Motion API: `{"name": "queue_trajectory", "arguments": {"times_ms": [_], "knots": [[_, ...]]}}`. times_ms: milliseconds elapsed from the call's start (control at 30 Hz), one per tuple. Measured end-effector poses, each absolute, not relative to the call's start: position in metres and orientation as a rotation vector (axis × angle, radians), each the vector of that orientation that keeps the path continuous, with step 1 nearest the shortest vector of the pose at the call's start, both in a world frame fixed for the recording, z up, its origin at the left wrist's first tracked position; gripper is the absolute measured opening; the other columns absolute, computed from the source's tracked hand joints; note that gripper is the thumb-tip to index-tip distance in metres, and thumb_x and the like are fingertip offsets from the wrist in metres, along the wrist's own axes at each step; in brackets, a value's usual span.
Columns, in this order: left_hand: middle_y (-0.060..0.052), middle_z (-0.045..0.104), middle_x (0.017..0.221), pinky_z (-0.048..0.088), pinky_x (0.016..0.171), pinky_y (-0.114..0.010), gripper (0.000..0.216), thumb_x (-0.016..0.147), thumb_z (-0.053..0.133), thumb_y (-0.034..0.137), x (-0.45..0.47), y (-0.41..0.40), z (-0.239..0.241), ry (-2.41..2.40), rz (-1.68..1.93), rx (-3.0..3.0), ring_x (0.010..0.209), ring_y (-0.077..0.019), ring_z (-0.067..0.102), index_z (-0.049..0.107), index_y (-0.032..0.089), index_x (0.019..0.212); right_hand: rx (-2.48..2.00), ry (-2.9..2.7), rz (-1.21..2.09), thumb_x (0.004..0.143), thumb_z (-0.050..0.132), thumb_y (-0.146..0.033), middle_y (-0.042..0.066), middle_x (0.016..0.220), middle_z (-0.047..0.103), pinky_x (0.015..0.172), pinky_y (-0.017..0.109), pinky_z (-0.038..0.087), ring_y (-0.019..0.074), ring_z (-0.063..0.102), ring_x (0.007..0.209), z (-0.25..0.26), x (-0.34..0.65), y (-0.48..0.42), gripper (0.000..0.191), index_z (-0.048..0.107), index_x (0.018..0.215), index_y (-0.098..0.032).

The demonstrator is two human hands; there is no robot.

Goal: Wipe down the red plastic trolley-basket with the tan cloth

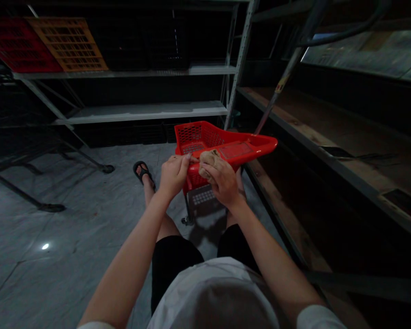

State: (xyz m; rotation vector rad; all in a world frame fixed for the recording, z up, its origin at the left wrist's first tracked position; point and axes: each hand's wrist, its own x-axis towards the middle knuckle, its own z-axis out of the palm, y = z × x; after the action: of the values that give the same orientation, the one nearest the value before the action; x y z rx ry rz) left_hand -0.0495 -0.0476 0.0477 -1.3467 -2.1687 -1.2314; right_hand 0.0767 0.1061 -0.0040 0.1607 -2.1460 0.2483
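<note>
A small red plastic shopping cart (234, 151) with honeycomb-like holes in its walls stands between my legs. My left hand (174, 173) is closed at the cart's near rim, its thumb on top and its other fingers partly hidden. A crumpled tan cloth (210, 161) is in my right hand (224, 183), whose fingers press it against the red plastic just right of my left hand. The two hands are close together. Below the basket, a metal leg ends in a caster (187, 221) on the floor.
Metal shelving (147, 112) stands ahead, with a red crate (20, 45) and a yellow crate (68, 44) on it. Wooden shelves (315, 123) run along the right, carrying a dark phone-like slab (404, 202). A wheeled metal frame (23, 194) is at left on the grey floor (99, 219).
</note>
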Motion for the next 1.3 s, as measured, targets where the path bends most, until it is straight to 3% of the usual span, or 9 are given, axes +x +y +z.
{"name": "queue_trajectory", "arguments": {"times_ms": [133,267,467,633,833,933,1033,1133,1300], "knots": [[-0.005,0.081,0.090,0.055,0.084,-0.031,0.056,0.110,0.035,0.051,-0.068,-0.063,0.049,-2.177,-1.593,-1.543,0.085,-0.0191,0.075,0.077,0.021,0.090,-0.023,-1.972,0.190,0.100,0.049,-0.017,0.009,0.139,0.069,0.120,0.051,0.045,0.0254,0.060,0.139,-0.009,0.097,0.147,0.038,0.066,0.131,-0.028],[-0.005,0.073,0.075,0.055,0.086,-0.034,0.063,0.109,0.031,0.053,-0.081,-0.046,0.028,-2.027,-1.802,-1.325,0.079,-0.0193,0.070,0.067,0.022,0.068,-0.302,-1.845,0.347,0.101,0.044,-0.019,0.015,0.144,0.064,0.120,0.056,0.043,0.0297,0.053,0.146,-0.009,0.094,0.145,0.037,0.067,0.130,-0.023],[-0.002,0.055,0.061,0.049,0.072,-0.033,0.064,0.110,0.023,0.056,-0.072,-0.017,0.004,-1.844,-1.849,-0.931,0.060,-0.0161,0.055,0.050,0.024,0.061,-0.116,-1.979,0.380,0.102,0.045,-0.016,0.008,0.127,0.074,0.120,0.052,0.044,0.0252,0.061,0.135,0.000,0.064,0.086,0.039,0.069,0.129,-0.030],[-0.003,0.058,0.062,0.050,0.076,-0.035,0.064,0.111,0.019,0.052,-0.028,-0.020,0.009,-1.811,-1.779,-0.853,0.064,-0.0176,0.057,0.051,0.024,0.062,0.101,-1.910,0.268,0.101,0.042,-0.014,0.006,0.116,0.077,0.113,0.042,0.050,0.0206,0.070,0.118,0.002,0.077,0.074,0.042,0.067,0.132,-0.028],[-0.004,0.073,0.078,0.051,0.092,-0.036,0.061,0.113,0.023,0.043,-0.011,-0.049,0.011,-1.906,-1.655,-1.370,0.082,-0.0183,0.068,0.066,0.022,0.075,0.185,-1.881,0.164,0.102,0.047,-0.024,0.007,0.122,0.074,0.111,0.043,0.051,0.0230,0.067,0.122,-0.007,0.124,0.124,0.034,0.069,0.127,-0.030],[-0.007,0.077,0.093,0.050,0.099,-0.040,0.062,0.111,0.020,0.050,-0.041,-0.049,-0.005,-2.037,-1.475,-1.421,0.095,-0.0214,0.069,0.069,0.021,0.086,0.048,-1.901,0.220,0.101,0.049,-0.028,0.008,0.125,0.072,0.110,0.047,0.052,0.0260,0.066,0.126,-0.009,0.133,0.142,0.031,0.070,0.124,-0.029],[-0.012,0.074,0.101,0.048,0.102,-0.045,0.072,0.107,0.009,0.061,-0.067,-0.034,-0.028,-2.180,-1.247,-1.348,0.103,-0.0261,0.067,0.068,0.020,0.096,-0.245,-1.839,0.384,0.101,0.047,-0.026,0.011,0.129,0.071,0.112,0.051,0.051,0.0290,0.064,0.130,-0.008,0.133,0.139,0.034,0.069,0.127,-0.026],[-0.012,0.069,0.096,0.046,0.101,-0.045,0.077,0.105,-0.002,0.062,-0.069,-0.013,-0.047,-2.205,-1.219,-1.171,0.100,-0.0266,0.063,0.063,0.022,0.095,-0.392,-1.798,0.468,0.102,0.045,-0.024,0.011,0.134,0.070,0.115,0.052,0.049,0.0294,0.062,0.134,-0.011,0.134,0.120,0.040,0.066,0.136,-0.027],[-0.012,0.065,0.098,0.043,0.102,-0.045,0.068,0.107,0.001,0.055,-0.042,0.004,-0.054,-2.156,-1.280,-0.948,0.101,-0.0267,0.058,0.060,0.021,0.097,-0.296,-2.009,0.270,0.102,0.047,-0.021,0.008,0.138,0.071,0.121,0.052,0.043,0.0286,0.055,0.145,-0.023,0.143,0.095,0.041,0.069,0.135,-0.033]]}}
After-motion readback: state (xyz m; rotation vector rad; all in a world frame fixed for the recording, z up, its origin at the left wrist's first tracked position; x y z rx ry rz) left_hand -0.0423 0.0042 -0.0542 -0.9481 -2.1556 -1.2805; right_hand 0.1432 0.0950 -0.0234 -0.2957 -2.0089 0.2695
